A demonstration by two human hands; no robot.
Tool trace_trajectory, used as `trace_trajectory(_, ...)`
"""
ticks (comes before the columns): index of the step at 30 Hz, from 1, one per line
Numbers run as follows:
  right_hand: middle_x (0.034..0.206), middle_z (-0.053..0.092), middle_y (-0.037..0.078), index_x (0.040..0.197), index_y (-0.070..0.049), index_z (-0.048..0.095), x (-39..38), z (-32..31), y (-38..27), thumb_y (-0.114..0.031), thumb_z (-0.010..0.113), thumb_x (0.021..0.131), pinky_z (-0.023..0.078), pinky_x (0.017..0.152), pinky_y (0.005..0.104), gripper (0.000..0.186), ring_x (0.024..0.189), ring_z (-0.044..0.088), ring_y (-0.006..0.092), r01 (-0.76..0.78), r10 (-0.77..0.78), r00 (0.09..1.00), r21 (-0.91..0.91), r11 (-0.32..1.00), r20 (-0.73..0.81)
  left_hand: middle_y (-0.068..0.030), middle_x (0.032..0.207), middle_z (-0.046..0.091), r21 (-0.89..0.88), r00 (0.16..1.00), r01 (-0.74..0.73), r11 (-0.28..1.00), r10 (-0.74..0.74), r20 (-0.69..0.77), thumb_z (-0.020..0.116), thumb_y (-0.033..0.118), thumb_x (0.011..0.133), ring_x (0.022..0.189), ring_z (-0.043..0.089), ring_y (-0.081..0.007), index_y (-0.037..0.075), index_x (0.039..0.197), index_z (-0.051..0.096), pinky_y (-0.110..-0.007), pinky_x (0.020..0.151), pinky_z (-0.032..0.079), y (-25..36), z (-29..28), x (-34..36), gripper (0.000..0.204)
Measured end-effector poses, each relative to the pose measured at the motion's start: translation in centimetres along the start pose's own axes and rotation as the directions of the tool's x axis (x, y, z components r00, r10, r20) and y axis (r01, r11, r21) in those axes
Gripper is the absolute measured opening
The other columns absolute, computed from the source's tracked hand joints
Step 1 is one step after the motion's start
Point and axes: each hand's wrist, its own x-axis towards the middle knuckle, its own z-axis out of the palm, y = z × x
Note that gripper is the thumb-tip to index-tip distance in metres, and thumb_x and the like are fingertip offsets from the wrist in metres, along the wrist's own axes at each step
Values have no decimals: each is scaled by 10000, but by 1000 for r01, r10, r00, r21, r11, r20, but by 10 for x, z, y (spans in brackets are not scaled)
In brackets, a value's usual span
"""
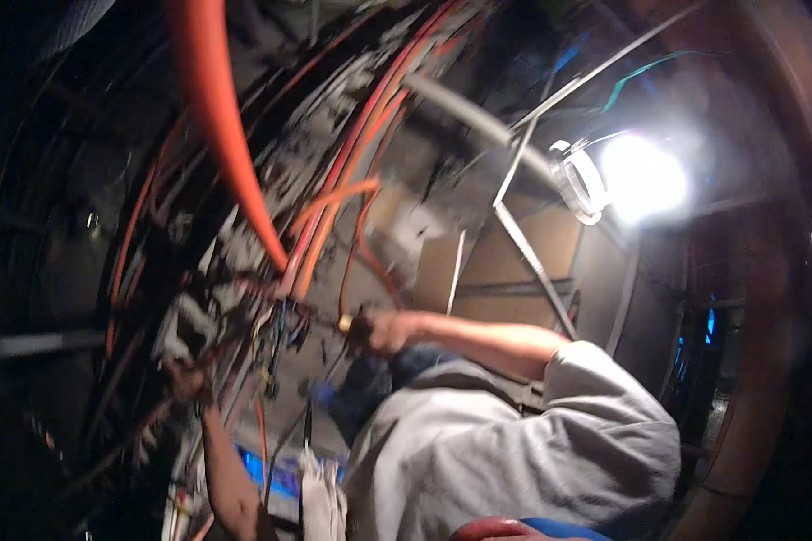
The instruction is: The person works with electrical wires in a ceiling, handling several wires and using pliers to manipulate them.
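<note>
My right hand (pixel 385 331) reaches across from the grey sleeve and is closed around a tool with a yellow part (pixel 345 323). Its kind is not clear; a dark shaft seems to run from it toward a bundle of thin wires (pixel 280 316). Lower left, my left hand (pixel 186 380) is closed beside the cables, its fingers dark and blurred. What it grips cannot be made out. Between the hands, the thin coloured wires fan out below orange and red cables (pixel 320 230). A thick orange conduit (pixel 230 153) comes down from above to the same spot.
A bright lamp (pixel 641 178) shines at the upper right next to a metal ring (pixel 578 183) on a pale pipe (pixel 474 117). Thin bent rods (pixel 523 239) cross before brown panels (pixel 537 248). More cables (pixel 135 243) hang in the dark left side.
</note>
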Motion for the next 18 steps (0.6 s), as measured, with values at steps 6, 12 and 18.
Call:
trace_trajectory(6,996,569,18,1205,9,513,-3,150,-84,-91,585,845,399,766,275,380,948,469,129,354,-495,855,-521,777,-157,-78,876,725,299,935,-39,954,139,-325,475,517,1016,636,640,-278,137,1337,588,-409,565,456,-41,6,-18,511)
trace_trajectory(12,1011,582,53,1281,-4,499,-31,211,-145,-204,625,944,450,726,305,412,911,505,133,-137,-174,839,-510,849,-516,-103,974,732,442,771,-186,877,410,-488,609,408,986,714,676,-269,8,1251,635,-427,698,526,-9,-4,-16,480)
trace_trajectory(18,1041,593,60,1366,-17,471,-24,211,-135,-313,681,946,463,732,315,555,895,514,155,-98,-69,833,-270,958,-549,-127,1049,722,503,740,-176,846,451,-500,514,534,996,815,698,-292,-13,1219,634,-463,714,525,-18,-11,-16,603)
